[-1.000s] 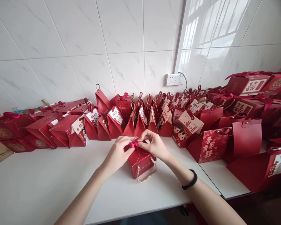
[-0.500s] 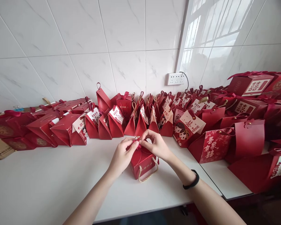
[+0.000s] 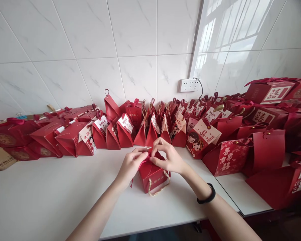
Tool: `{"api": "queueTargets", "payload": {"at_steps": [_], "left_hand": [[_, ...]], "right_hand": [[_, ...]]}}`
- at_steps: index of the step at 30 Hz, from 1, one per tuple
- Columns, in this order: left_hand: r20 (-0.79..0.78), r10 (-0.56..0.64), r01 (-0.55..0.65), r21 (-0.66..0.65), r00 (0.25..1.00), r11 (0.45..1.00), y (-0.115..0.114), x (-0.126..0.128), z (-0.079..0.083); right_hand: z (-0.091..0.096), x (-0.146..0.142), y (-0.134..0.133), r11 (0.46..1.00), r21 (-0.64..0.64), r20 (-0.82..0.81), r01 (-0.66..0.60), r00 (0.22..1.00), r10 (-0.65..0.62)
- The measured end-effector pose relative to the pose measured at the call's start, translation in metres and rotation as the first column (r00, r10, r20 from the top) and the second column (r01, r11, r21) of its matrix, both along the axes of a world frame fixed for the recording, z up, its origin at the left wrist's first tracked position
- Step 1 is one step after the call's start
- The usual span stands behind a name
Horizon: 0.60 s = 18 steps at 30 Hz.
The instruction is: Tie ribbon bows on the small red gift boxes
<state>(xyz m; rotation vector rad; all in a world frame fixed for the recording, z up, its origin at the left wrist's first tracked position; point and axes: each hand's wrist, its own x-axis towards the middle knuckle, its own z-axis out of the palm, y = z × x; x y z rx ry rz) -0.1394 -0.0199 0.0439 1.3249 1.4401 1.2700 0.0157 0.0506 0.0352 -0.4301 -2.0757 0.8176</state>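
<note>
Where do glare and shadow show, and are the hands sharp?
Head view: window reflection on the wall tiles, upper right; head view: dark shadow under the table, lower right; head view: left hand and right hand look fairly sharp.

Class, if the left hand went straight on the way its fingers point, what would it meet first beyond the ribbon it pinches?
Probably the right hand, facing the left hand across the ribbon on the red box, though exact depth is unclear.

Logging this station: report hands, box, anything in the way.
Left hand pinching ribbon, right hand close against it. Gift box under both hands, on the table. Red boxes behind, none in the way.
</note>
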Motion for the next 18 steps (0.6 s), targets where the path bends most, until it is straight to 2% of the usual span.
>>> {"api": "queueTargets", "payload": {"at_steps": [7, 10, 12, 14, 16, 18], "left_hand": [[-0.002, -0.052, 0.052, -0.044, 0.999, 0.998, 0.0, -0.005, 0.004], [-0.145, -0.062, 0.059, -0.022, 0.988, 0.998, 0.001, -0.008, 0.008], [-0.345, 0.017, -0.002, 0.042, 0.938, 0.999, 0.0, -0.008, 0.01], [-0.523, 0.139, -0.079, 0.136, 0.841, 0.988, -0.004, -0.006, 0.013], [-0.61, 0.222, -0.127, 0.194, 0.76, 0.973, -0.009, -0.002, 0.015], [-0.615, 0.212, -0.143, 0.16, 0.76, 0.977, -0.013, 0.003, 0.018]], "right_hand": [[0.002, 0.004, 0.002, 1.0, 0.001, 0.084, -0.011, 0.996, 0.01], [0.001, 0.005, 0.003, 0.999, 0.02, 0.06, -0.033, 0.998, 0.032], [0.001, 0.005, 0.003, 0.998, 0.056, 0.061, -0.025, 0.998, 0.021], [0.002, 0.006, 0.003, 0.994, 0.105, 0.063, -0.012, 0.998, 0.005], [0.002, 0.007, 0.003, 0.99, 0.142, 0.054, -0.016, 0.998, 0.009], [0.003, 0.008, 0.004, 0.985, 0.171, 0.038, -0.026, 0.999, 0.02]]}}
